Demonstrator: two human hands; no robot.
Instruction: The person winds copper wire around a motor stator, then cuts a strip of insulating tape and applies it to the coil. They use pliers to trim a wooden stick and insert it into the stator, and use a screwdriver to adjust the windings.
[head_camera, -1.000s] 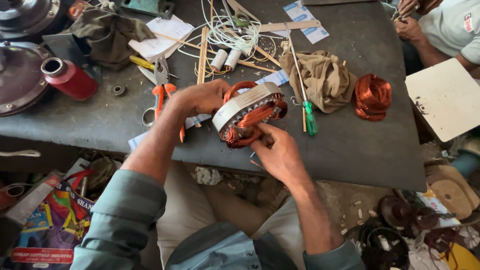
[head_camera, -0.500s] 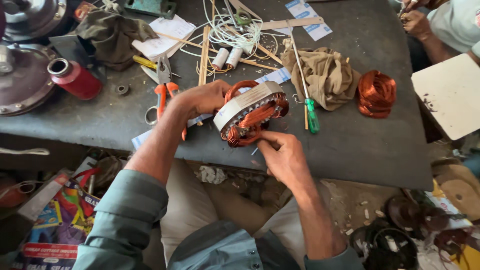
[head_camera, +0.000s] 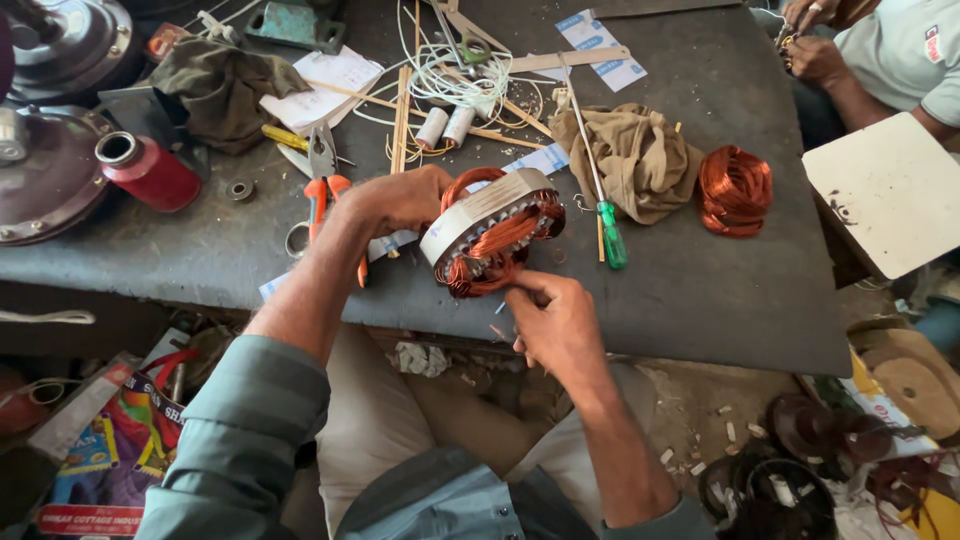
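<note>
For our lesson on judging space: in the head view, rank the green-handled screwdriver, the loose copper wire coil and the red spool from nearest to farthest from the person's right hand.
1. Green-handled screwdriver: just up and right of the right hand.
2. Loose copper wire coil: farther right, beside the brown cloth.
3. Red spool: far left of the bench.

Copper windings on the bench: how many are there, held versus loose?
Held: 1, the stator with copper windings, between left hand and right hand
Loose: 1, the copper coil bundle
Total: 2
</note>
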